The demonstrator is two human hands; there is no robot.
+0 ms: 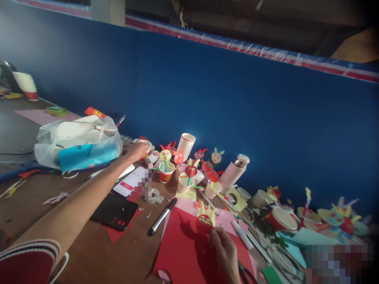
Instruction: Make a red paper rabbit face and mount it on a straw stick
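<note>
My left hand (137, 151) reaches to the back of the table with its fingers closed on the rim of a white paper cup (145, 144). In my right hand (223, 248) is a small red paper face (204, 224) with yellow paper strips on top, pinched between thumb and fingers. It is above a red paper sheet (180, 244). Several paper cups with paper faces on straws stand behind, among them a red cup (166, 173) with a yellow face and a white cup (185, 183) with a red face.
A plastic bag (79, 138) lies at the left. Nearer are a lit phone (132, 181), a black phone (114, 211), a black marker (162, 217) and a tape dispenser (154, 196). A pink thermos (232, 173) stands by the blue wall. More cups (281, 220) are at the right.
</note>
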